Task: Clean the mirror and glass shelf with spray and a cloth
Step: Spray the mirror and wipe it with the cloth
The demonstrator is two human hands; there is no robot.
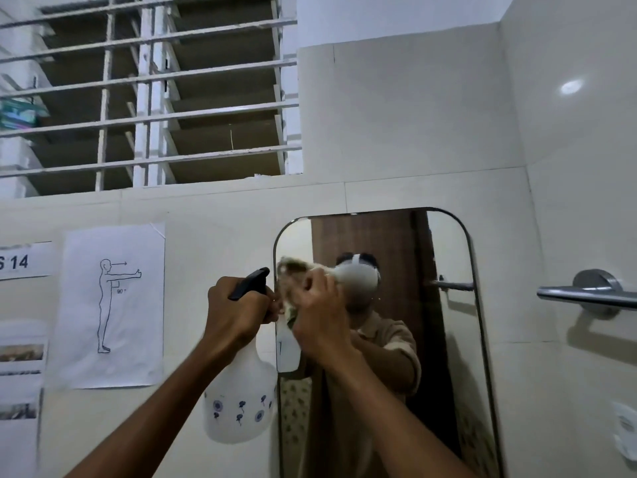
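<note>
Translucent white plastic spray bottle [238,405] with black trigger head, gripped at the neck by left hand [238,310], just beside the left edge of the tall rounded-corner wall mirror [444,339]. Crumpled greenish cloth [293,281] bunched in right hand [319,319], pressed to the upper-left glass. Step in hand, by judgement: wiping the mirror. Next: sweeping across the remaining glass, then down toward the shelf, not in view.

cloth [293,270]: blurry, mostly hidden behind the right hand [319,317]
mirror [448,339]: bottom cut off
spray bottle [238,401]: neck hidden inside the left hand [234,312]
</note>
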